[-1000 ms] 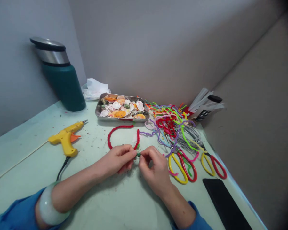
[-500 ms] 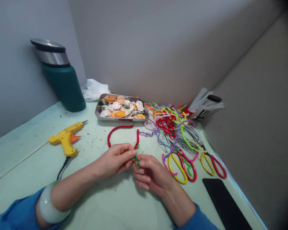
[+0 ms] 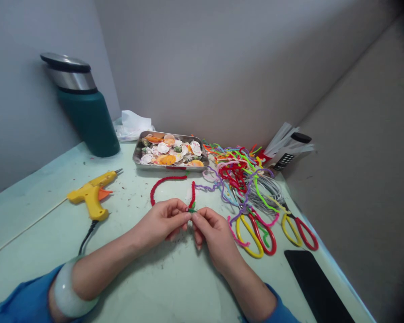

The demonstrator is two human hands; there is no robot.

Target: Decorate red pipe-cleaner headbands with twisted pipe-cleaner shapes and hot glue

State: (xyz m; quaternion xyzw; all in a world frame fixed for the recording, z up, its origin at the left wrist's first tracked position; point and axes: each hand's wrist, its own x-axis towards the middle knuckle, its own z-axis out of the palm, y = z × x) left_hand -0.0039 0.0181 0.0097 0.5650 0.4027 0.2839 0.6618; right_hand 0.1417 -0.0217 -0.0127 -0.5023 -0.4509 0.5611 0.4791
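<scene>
Looks out from the person's head as a single view, aimed forward and down across the desk [image 3: 161, 287] to the wall [image 3: 202, 67] behind. Hangs near enough to set left grip [image 3: 166, 220] and right grip [image 3: 213, 229] just below centre, yet takes in both forearms [image 3: 107, 262] from above and bottle [image 3: 85, 119] at upper left.

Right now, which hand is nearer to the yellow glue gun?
Left. The left hand is to the right of the yellow glue gun, pinching a small green piece; the right hand is farther right, beyond the left, pinching the same piece.
</scene>
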